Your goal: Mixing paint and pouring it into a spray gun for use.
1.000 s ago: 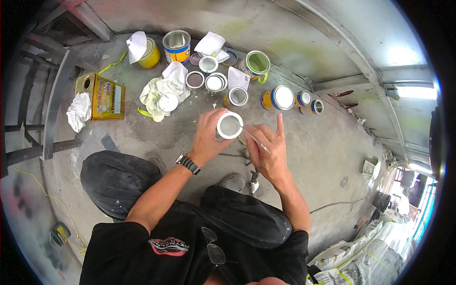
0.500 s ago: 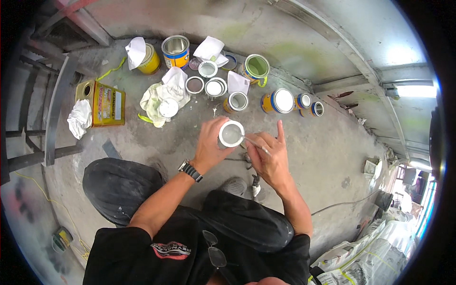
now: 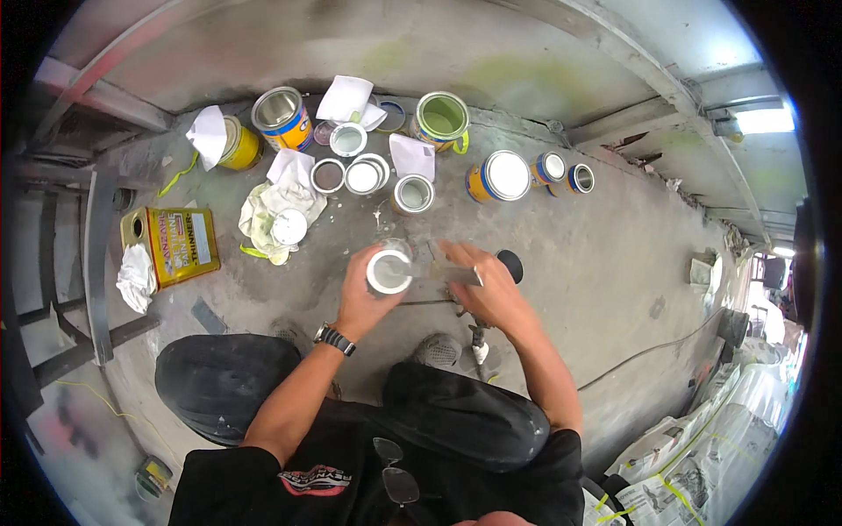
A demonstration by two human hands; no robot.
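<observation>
My left hand point(image 3: 357, 302) is wrapped round a small cup with a white rim point(image 3: 388, 290), its mouth facing up and pale liquid inside. In my right hand point(image 3: 494, 289) is a thin flat stirring stick point(image 3: 430, 273). It reaches toward the cup's right side, and its far end is smeared by motion. The fingers of that hand are partly blurred too. Just beyond my right hand a dark round thing with a pale rim point(image 3: 510, 266) shows on the floor, partly covered by the hand.
Several paint tins, among them an open green-lined tin point(image 3: 441, 118) and a white-topped tin point(image 3: 506, 175), line the wall. A rectangular yellow thinner can point(image 3: 180, 250) stands left, near a stained cloth point(image 3: 267, 215). A hose point(image 3: 645, 351) crosses the floor at right.
The cup and my left hand have moved left and a little nearer to me. The stick has swung flatter and blurs. A dark round thing now shows behind my right hand.
</observation>
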